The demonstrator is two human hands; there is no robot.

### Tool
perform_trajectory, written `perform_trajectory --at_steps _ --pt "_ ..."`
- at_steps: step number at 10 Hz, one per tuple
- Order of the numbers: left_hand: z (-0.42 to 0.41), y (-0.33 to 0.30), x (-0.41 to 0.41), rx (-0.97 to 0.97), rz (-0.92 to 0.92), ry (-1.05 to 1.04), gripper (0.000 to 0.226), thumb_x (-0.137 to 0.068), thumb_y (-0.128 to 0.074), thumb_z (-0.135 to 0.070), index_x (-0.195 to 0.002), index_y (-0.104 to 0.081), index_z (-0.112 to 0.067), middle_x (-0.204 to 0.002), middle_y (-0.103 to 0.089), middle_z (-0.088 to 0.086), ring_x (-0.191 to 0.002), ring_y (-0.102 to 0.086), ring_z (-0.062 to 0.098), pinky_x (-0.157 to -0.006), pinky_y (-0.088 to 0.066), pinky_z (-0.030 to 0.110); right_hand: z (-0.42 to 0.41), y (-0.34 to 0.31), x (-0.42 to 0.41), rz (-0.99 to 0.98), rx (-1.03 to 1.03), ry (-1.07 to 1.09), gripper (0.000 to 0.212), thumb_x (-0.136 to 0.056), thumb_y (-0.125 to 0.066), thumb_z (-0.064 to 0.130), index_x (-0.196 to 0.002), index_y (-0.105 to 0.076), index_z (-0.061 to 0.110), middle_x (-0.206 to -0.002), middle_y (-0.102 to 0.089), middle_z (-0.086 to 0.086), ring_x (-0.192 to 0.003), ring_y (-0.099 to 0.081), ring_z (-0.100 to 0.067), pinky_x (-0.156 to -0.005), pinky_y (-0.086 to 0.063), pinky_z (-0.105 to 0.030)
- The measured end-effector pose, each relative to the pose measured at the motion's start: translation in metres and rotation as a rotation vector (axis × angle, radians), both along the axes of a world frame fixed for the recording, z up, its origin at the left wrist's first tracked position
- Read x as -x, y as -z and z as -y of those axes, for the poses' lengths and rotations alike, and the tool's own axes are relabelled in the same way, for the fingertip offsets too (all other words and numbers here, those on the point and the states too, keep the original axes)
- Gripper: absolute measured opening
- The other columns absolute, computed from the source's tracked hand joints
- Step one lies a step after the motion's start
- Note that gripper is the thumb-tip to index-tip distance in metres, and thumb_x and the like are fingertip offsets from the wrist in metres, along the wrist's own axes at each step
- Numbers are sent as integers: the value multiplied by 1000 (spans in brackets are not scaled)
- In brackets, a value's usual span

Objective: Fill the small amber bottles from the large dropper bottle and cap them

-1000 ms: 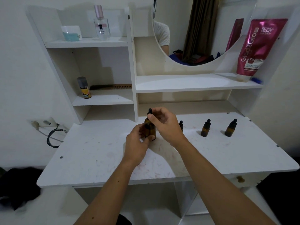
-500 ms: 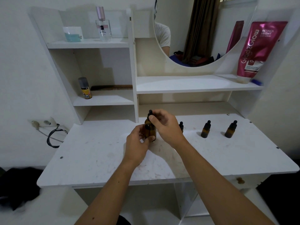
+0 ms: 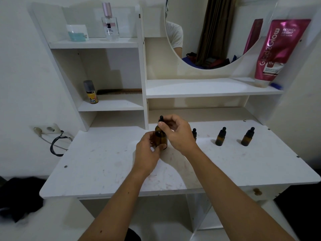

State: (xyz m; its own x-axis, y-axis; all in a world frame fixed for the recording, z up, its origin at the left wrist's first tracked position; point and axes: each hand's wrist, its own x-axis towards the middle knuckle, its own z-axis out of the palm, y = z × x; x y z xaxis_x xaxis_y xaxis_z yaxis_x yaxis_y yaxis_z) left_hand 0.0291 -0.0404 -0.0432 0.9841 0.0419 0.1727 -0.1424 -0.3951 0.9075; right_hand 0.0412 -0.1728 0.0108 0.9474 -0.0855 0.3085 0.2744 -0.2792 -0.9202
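The large amber dropper bottle [image 3: 161, 139] stands upright on the white desk top [image 3: 104, 164], near the middle. My left hand [image 3: 147, 153] wraps its body from the near-left side. My right hand [image 3: 177, 133] pinches the black dropper cap [image 3: 161, 118] at the bottle's top. Three small amber bottles with black dropper caps stand in a row to the right: one [image 3: 194, 133] half hidden behind my right hand, one [image 3: 221, 136] in the middle, one [image 3: 247, 137] farthest right. All three are capped.
A white shelf unit with a round mirror [image 3: 208, 32] rises behind the desk. It holds a perfume bottle [image 3: 110, 23], a jar [image 3: 77, 33], a small spray can [image 3: 91, 92], a comb [image 3: 119, 91] and a pink tube [image 3: 279, 51]. A wall socket with cable [image 3: 52, 136] is at left.
Both hands stay on the large bottle; my right fingers have shifted slightly around the dropper cap. The small bottles have not moved.
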Motion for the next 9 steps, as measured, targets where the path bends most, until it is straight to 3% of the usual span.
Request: perform_trajectory --at_steps 4,7,8,9 --pt "0 -1 2 3 23 5 48 -93 -75 -21 -138 -58 -23 -132 -67 -6 -119 -64 14 -110 -52 40 -9 6 3 36 -38 76 24 -92 -81 26 -114 -72 18 -108 -78 2 -104 -75 -11 -99 -61 -35" --pt "-2 -3 11 11 -3 -1 53 -93 -77 -26 -141 -56 -25 -139 -64 -6 -127 -61 16 -113 -49 40 0 12 26 -12 50 33 46 -101 -71 24 -144 -59 18 -140 -67 4 -130 -63 -11 -115 -51 -32" --pt "-7 -2 18 5 -13 -37 58 -95 -74 -27 -147 -49 -27 -150 -56 -4 -135 -56 20 -114 -46 43 4 20 42 -40 149 28 50 -105 -64 25 -153 -49 22 -152 -58 2 -139 -56 -14 -120 -46 -35" --pt "-16 -3 28 -165 -8 -31 56 -100 -65 -33 -151 -42 -30 -157 -48 -4 -141 -49 20 -119 -42 44 4 25 58 -101 367 30 56 -106 -61 33 -157 -40 30 -162 -46 6 -148 -46 -17 -125 -38 -41"
